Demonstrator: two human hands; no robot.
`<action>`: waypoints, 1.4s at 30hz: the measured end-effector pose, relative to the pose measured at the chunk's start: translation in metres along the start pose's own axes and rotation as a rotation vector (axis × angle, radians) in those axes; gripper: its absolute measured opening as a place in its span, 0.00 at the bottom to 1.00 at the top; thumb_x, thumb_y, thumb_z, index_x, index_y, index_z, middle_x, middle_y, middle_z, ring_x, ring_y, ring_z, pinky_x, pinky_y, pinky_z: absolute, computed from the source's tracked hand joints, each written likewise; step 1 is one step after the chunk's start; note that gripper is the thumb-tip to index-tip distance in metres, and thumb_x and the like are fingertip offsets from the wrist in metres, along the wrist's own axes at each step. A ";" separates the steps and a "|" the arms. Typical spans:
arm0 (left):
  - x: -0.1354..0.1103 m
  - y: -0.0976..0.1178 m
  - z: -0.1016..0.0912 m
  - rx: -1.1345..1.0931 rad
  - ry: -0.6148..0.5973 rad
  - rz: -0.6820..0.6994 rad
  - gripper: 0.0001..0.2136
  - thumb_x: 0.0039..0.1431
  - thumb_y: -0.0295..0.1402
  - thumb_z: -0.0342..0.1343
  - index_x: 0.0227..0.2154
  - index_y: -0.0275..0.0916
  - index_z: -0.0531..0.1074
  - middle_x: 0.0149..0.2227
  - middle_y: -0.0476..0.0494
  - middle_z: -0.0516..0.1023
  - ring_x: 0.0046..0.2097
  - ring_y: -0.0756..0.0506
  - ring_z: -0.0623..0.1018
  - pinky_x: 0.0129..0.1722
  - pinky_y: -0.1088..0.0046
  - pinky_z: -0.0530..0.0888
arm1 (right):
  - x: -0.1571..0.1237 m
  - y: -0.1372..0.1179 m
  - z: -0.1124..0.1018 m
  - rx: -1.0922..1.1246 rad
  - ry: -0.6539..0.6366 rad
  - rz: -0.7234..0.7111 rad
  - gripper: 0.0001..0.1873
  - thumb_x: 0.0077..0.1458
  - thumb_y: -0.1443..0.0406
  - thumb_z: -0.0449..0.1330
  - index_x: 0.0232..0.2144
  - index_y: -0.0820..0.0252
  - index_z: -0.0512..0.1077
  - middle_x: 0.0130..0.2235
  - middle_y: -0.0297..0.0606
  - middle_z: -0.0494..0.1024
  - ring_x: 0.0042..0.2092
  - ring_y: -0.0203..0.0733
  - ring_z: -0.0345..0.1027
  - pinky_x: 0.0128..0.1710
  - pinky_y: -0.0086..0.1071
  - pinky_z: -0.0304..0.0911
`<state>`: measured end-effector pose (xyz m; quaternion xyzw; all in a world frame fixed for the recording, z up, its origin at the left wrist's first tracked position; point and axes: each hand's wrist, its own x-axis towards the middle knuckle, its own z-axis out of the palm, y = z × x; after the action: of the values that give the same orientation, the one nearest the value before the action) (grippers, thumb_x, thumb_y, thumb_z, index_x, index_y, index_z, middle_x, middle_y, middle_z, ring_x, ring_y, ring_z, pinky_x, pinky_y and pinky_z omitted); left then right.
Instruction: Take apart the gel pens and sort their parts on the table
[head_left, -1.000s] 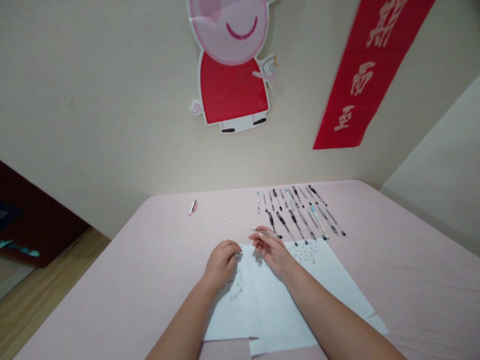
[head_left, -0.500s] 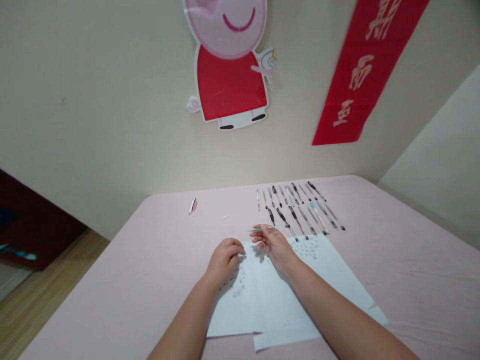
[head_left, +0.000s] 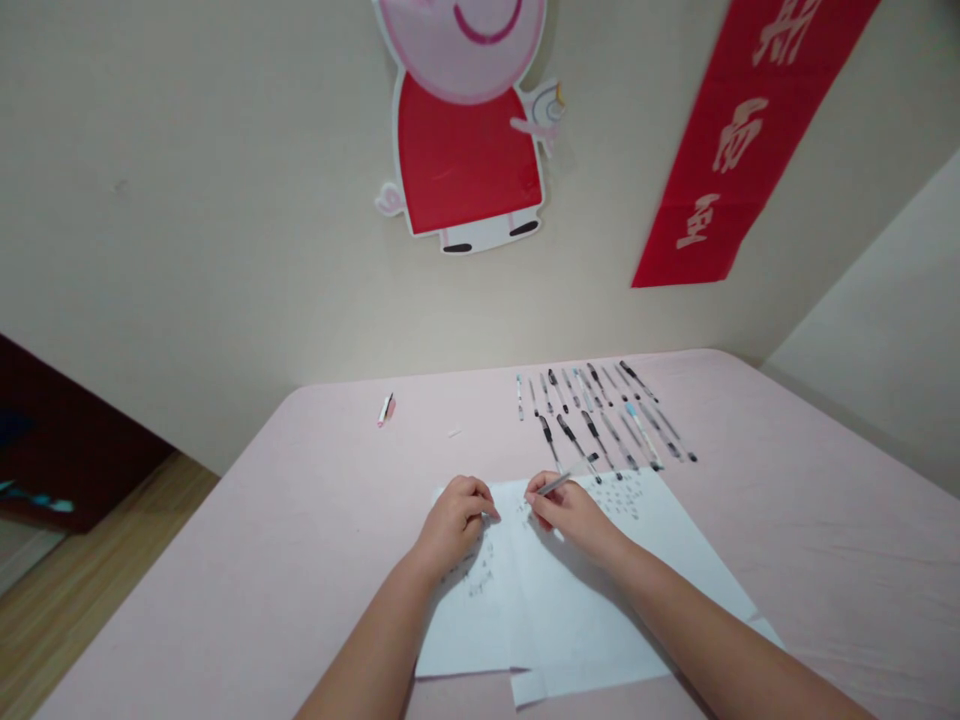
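Observation:
My right hand (head_left: 568,510) is closed in a writing grip on a thin grey pen (head_left: 556,484), its tip down on the white paper (head_left: 570,600) near some small scribbles. My left hand (head_left: 455,519) rests curled on the left part of the paper, fingers closed; I cannot make out whether it holds anything. The sheets lie overlapped on the pink table (head_left: 315,540). Just beyond my right hand, several pens (head_left: 600,420) lie in neat rows.
A small white and red pen (head_left: 385,409) lies alone at the far left of the table, with a tiny white bit (head_left: 453,434) near it. A cartoon pig cutout (head_left: 469,120) and a red banner (head_left: 731,140) hang on the wall behind. Wooden floor shows at the left.
My right hand turned the pen from lying sideways in raised fingers to a writing grip and lowered it onto the paper. The left hand barely moved.

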<state>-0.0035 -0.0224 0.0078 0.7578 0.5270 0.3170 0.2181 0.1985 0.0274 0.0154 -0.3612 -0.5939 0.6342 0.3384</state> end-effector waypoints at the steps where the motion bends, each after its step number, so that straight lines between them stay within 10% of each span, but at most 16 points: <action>1: 0.000 0.000 0.000 0.005 -0.006 0.002 0.20 0.43 0.16 0.45 0.28 0.42 0.79 0.35 0.45 0.74 0.41 0.46 0.70 0.44 0.66 0.67 | 0.000 0.000 -0.001 -0.003 0.007 0.003 0.09 0.48 0.60 0.61 0.25 0.58 0.66 0.15 0.25 0.64 0.18 0.31 0.56 0.20 0.26 0.50; 25: 0.000 0.002 -0.001 -0.020 -0.038 -0.016 0.19 0.45 0.16 0.46 0.27 0.43 0.78 0.39 0.47 0.79 0.43 0.45 0.72 0.48 0.63 0.67 | 0.016 0.012 0.011 -0.692 0.092 -0.184 0.05 0.46 0.69 0.53 0.23 0.57 0.67 0.19 0.27 0.64 0.22 0.34 0.57 0.24 0.27 0.51; 42: -0.001 -0.001 0.001 -0.042 -0.022 -0.025 0.19 0.42 0.17 0.46 0.27 0.43 0.78 0.39 0.48 0.80 0.43 0.46 0.73 0.48 0.63 0.68 | 0.013 0.008 0.015 -0.781 0.085 -0.209 0.07 0.46 0.71 0.52 0.23 0.58 0.69 0.21 0.31 0.68 0.25 0.36 0.61 0.26 0.28 0.53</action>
<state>-0.0032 -0.0228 0.0065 0.7498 0.5273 0.3168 0.2436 0.1785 0.0305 0.0076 -0.4260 -0.8092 0.3077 0.2627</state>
